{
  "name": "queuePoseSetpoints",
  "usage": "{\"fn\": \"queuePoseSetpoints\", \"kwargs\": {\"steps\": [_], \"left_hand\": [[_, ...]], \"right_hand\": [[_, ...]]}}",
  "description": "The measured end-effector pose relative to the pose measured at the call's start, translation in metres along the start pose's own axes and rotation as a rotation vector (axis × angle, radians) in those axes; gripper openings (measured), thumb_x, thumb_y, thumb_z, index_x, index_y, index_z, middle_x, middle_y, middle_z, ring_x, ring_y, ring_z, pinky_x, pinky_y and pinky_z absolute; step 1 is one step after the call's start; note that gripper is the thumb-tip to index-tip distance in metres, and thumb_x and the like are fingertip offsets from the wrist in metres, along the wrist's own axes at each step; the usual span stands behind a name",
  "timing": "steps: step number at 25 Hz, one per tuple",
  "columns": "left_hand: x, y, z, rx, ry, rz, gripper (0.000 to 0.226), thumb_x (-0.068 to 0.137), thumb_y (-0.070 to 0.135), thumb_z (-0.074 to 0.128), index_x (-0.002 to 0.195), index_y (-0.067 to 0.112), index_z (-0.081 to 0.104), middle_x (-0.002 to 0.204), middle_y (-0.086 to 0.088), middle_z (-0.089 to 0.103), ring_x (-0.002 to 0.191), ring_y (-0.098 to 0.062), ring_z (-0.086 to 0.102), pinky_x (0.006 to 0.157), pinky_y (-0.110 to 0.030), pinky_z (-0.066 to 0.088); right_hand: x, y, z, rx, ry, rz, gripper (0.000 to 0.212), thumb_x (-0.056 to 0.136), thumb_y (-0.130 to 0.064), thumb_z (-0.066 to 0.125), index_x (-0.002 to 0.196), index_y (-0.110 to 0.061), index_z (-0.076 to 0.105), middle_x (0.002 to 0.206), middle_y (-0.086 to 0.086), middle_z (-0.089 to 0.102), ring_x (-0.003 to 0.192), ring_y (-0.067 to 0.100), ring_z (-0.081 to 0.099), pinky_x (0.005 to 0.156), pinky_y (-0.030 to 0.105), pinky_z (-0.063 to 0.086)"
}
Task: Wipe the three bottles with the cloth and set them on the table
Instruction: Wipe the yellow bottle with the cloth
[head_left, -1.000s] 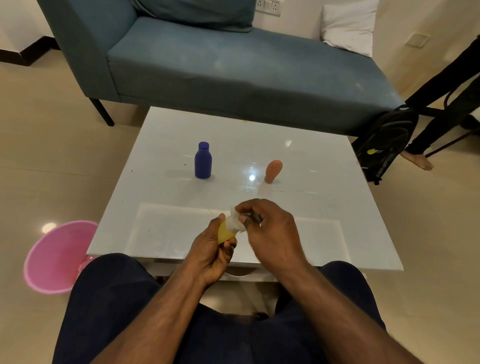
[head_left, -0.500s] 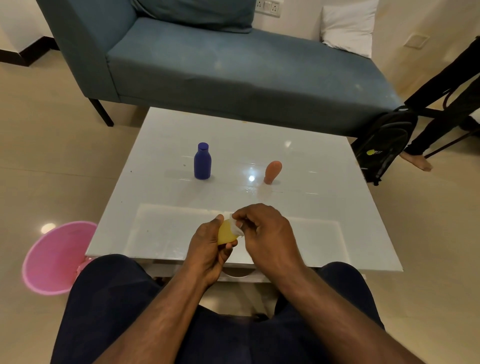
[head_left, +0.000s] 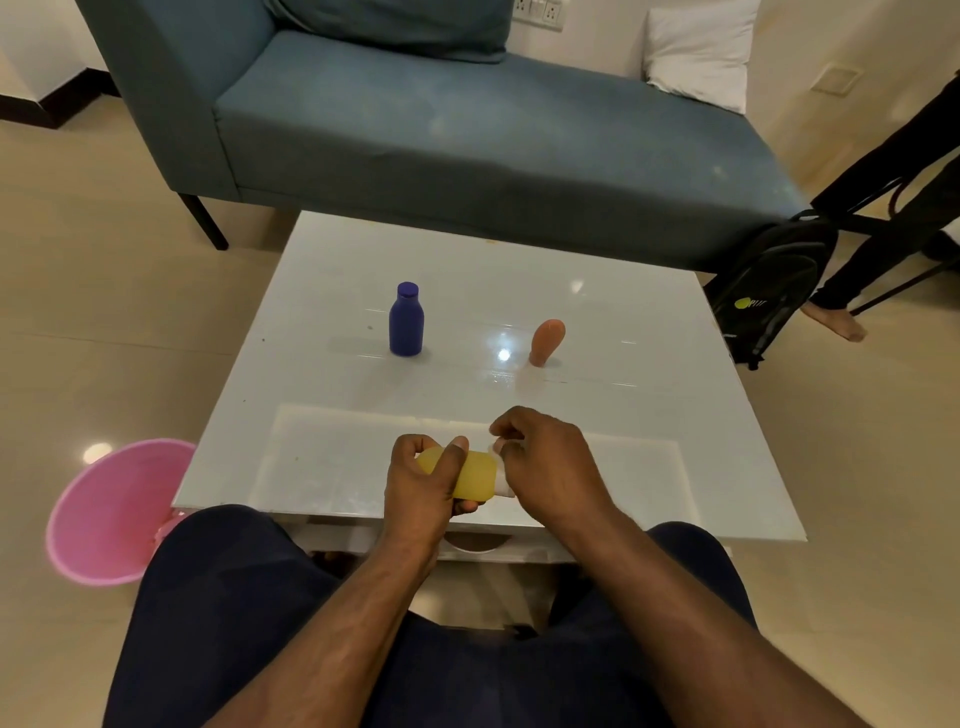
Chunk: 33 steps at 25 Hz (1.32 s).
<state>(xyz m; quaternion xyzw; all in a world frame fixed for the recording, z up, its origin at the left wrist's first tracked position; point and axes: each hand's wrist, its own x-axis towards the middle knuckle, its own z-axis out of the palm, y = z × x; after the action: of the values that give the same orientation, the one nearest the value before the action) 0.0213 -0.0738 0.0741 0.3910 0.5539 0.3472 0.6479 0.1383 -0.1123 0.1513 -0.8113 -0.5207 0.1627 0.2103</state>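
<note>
My left hand (head_left: 423, 483) grips a yellow bottle (head_left: 475, 475), held sideways above the near edge of the white table (head_left: 649, 415). My right hand (head_left: 545, 462) pinches a small white cloth (head_left: 500, 467) against the bottle's right end; most of the cloth is hidden under my fingers. A blue bottle (head_left: 406, 321) with a cap stands upright at the table's middle left. An orange bottle (head_left: 545, 342) stands, slightly tilted, to its right.
A blue-grey sofa (head_left: 467, 130) runs behind the table. A pink bucket (head_left: 111, 512) sits on the floor at the left. A black backpack (head_left: 769, 286) and another person's legs (head_left: 883, 218) are at the right.
The yellow bottle has turned from pointing up to lying sideways in my left hand, showing more of its body. My right hand with the cloth has shifted to the bottle's right end.
</note>
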Motion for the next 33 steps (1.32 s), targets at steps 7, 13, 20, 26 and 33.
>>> {"fn": "queuePoseSetpoints", "kwargs": {"steps": [7, 13, 20, 26, 33], "left_hand": [[0.003, -0.003, -0.001, 0.02, 0.037, 0.019, 0.031, 0.093, 0.031, 0.071, 0.105, 0.014, 0.048, 0.103, -0.011, 0.052, 0.085, -0.031, 0.066, 0.052, -0.032, 0.058], [0.005, -0.002, -0.004, -0.016, 0.056, 0.009, 0.033, 0.093, 0.033, 0.07, 0.108, 0.013, 0.048, 0.104, -0.01, 0.052, 0.085, -0.029, 0.065, 0.052, -0.031, 0.058], [0.003, -0.003, -0.003, 0.028, 0.054, 0.028, 0.037, 0.093, 0.034, 0.069, 0.114, 0.013, 0.048, 0.11, -0.012, 0.052, 0.09, -0.031, 0.066, 0.06, -0.039, 0.061], [-0.001, 0.001, -0.001, -0.061, 0.001, 0.019, 0.03, 0.095, 0.033, 0.066, 0.113, 0.022, 0.045, 0.119, -0.011, 0.048, 0.099, -0.031, 0.065, 0.067, -0.038, 0.063], [0.0, 0.007, -0.007, -0.634, -0.191, -0.325, 0.041, 0.095, 0.005, 0.063, 0.131, 0.018, 0.05, 0.118, -0.017, 0.066, 0.083, -0.027, 0.077, 0.072, -0.038, 0.064]], "right_hand": [[-0.005, 0.006, 0.002, 0.017, -0.017, -0.026, 0.019, 0.091, -0.014, 0.054, 0.106, -0.017, 0.066, 0.1, 0.003, 0.069, 0.089, 0.018, 0.06, 0.08, 0.032, 0.052], [-0.019, -0.003, 0.007, -0.041, -0.045, -0.185, 0.019, 0.09, -0.013, 0.057, 0.105, -0.017, 0.068, 0.096, 0.002, 0.069, 0.09, 0.018, 0.059, 0.079, 0.033, 0.051], [-0.012, 0.0, 0.009, -0.042, -0.017, -0.142, 0.018, 0.091, -0.015, 0.053, 0.102, -0.017, 0.068, 0.095, 0.0, 0.069, 0.089, 0.016, 0.059, 0.078, 0.03, 0.049], [0.006, 0.019, 0.002, 0.506, -0.006, 0.249, 0.007, 0.085, -0.019, 0.066, 0.085, -0.025, 0.07, 0.086, -0.006, 0.068, 0.082, 0.015, 0.065, 0.075, 0.038, 0.059], [-0.025, -0.003, 0.01, 0.176, -0.009, -0.099, 0.014, 0.092, -0.02, 0.056, 0.098, -0.023, 0.068, 0.091, -0.009, 0.065, 0.081, 0.004, 0.056, 0.072, 0.016, 0.045]]}}
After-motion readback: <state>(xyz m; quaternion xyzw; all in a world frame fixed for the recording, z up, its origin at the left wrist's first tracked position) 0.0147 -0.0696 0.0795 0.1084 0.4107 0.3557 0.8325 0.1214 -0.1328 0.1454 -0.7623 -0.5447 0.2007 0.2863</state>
